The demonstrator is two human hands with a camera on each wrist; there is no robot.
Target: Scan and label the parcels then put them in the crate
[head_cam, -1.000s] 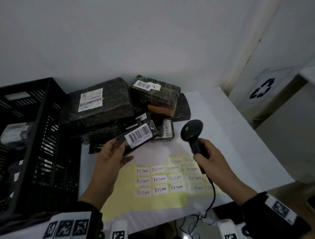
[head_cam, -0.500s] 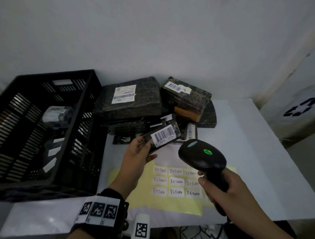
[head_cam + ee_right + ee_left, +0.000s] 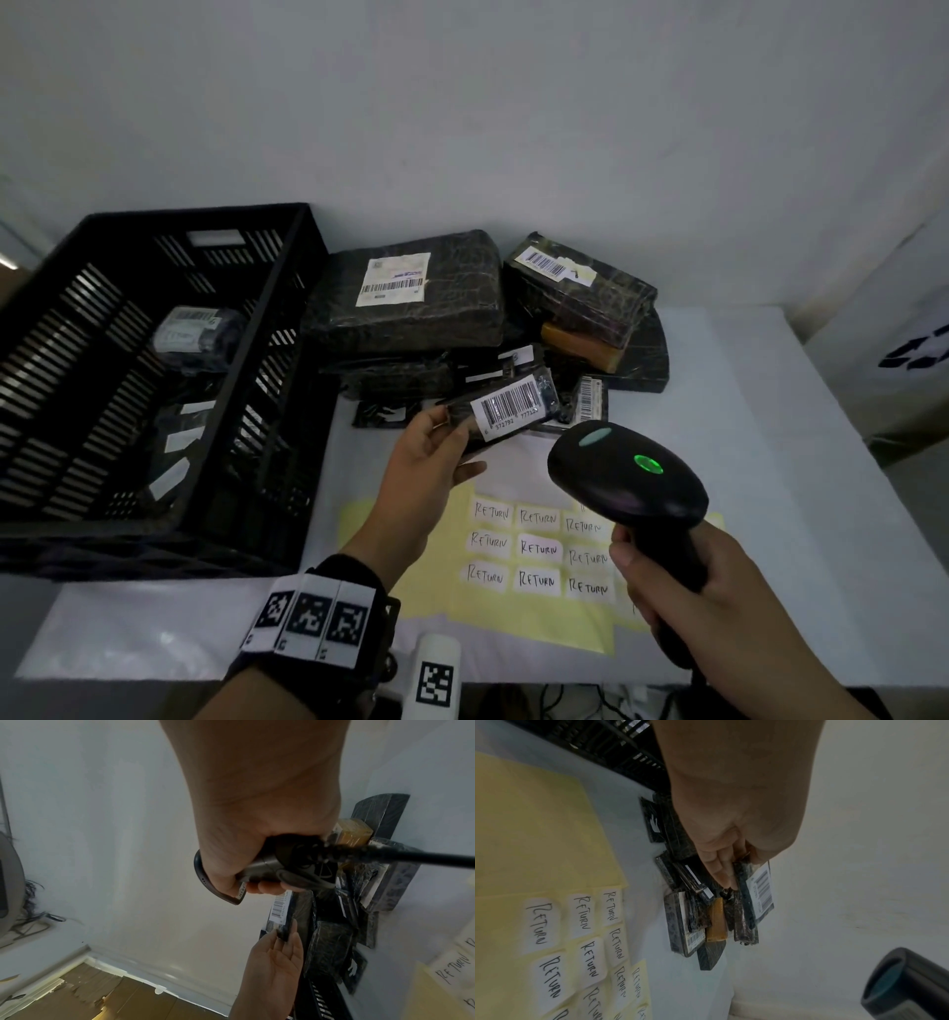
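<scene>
My left hand [image 3: 436, 452] holds a small black-wrapped parcel [image 3: 513, 406] by its left end above the table, its white barcode label facing up; the same parcel [image 3: 759, 892] [image 3: 281, 910] shows in both wrist views. My right hand [image 3: 693, 580] grips the handle of a black barcode scanner [image 3: 626, 473] with a green light lit, its head just right of and below the parcel. A black slatted crate [image 3: 154, 360] stands at the left with a wrapped parcel [image 3: 192, 334] inside. A yellow sheet of white RETURN labels [image 3: 536, 550] lies between my hands.
A pile of black-wrapped parcels [image 3: 411, 298] sits against the wall behind the held one, some with barcode labels. The white table [image 3: 770, 462] extends right to a bin with a recycling symbol [image 3: 914, 354]. The scanner cable [image 3: 424, 858] trails off the front edge.
The view swung left, bringing the crate fully into sight. The scanner has come closer to the parcel and its green light is on. My left hand keeps holding the parcel.
</scene>
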